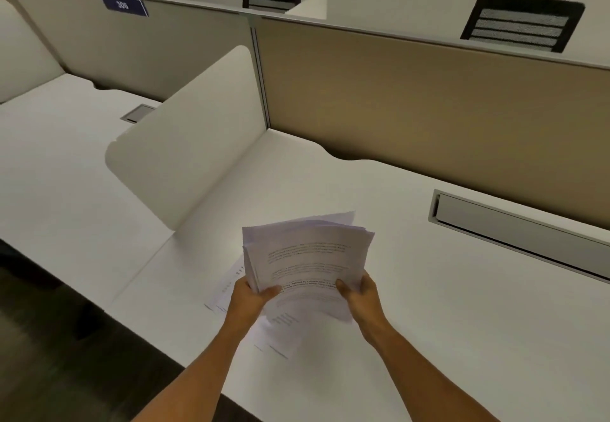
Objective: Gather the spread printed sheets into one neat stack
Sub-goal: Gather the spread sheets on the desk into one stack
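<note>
A loose bundle of printed sheets (307, 253) is lifted above the white desk (462, 306), its far edges fanned and uneven. My left hand (252, 296) grips the bundle's near left corner. My right hand (358, 291) grips its near right corner, thumb on top. Under the bundle, a few more printed sheets (280, 326) lie flat on the desk, partly hidden by my left forearm and by the held bundle.
A white side divider (185, 144) stands to the left of the sheets. A tan back panel (429, 118) closes the far side. A grey cable tray slot (515, 226) is set into the desk at the right. The desk's front edge runs near my forearms.
</note>
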`<move>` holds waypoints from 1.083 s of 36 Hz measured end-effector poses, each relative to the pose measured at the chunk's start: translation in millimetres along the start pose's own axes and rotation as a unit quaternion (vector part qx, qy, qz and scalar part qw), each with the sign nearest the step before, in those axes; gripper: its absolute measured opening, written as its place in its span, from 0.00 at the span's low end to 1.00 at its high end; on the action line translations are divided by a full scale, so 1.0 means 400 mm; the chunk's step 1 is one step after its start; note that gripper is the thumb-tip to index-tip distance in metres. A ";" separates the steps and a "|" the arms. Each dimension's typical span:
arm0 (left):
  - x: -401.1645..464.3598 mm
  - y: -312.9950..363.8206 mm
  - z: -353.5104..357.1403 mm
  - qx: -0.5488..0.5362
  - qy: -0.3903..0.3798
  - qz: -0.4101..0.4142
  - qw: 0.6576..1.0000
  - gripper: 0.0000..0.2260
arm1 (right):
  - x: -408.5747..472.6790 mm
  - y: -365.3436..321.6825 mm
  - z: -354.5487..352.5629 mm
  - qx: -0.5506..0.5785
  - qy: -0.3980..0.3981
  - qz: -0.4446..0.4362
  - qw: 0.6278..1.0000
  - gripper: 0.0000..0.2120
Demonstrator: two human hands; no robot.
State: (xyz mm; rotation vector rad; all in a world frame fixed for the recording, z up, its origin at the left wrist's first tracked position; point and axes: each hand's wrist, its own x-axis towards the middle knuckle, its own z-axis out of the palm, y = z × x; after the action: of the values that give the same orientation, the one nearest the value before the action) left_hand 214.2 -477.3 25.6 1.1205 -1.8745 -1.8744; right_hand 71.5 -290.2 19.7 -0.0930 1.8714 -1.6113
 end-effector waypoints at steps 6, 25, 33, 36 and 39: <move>0.008 -0.008 -0.018 0.012 -0.016 -0.024 1.000 0.19 | 0.023 -0.021 -0.005 -0.008 -0.039 -0.027 0.999 0.28; 0.126 0.017 -0.091 0.219 -0.048 -0.040 0.974 0.19 | 0.066 0.040 0.129 -0.045 -0.021 0.100 0.994 0.18; 0.205 -0.030 -0.116 0.323 -0.040 -0.099 0.940 0.15 | 0.101 0.075 0.179 0.006 -0.019 0.192 0.981 0.13; 0.226 -0.045 -0.126 0.336 -0.028 -0.110 0.935 0.16 | 0.114 0.067 0.186 -0.010 -0.019 0.186 0.982 0.12; 0.237 -0.063 -0.124 0.358 -0.030 -0.120 0.925 0.16 | 0.125 0.066 0.196 -0.100 -0.025 0.160 0.982 0.10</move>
State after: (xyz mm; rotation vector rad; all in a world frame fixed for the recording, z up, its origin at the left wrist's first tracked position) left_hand 192.2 -573.6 -22.8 1.5673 -2.6667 -1.3335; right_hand 82.2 -373.7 -27.6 0.0780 1.8951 -1.1926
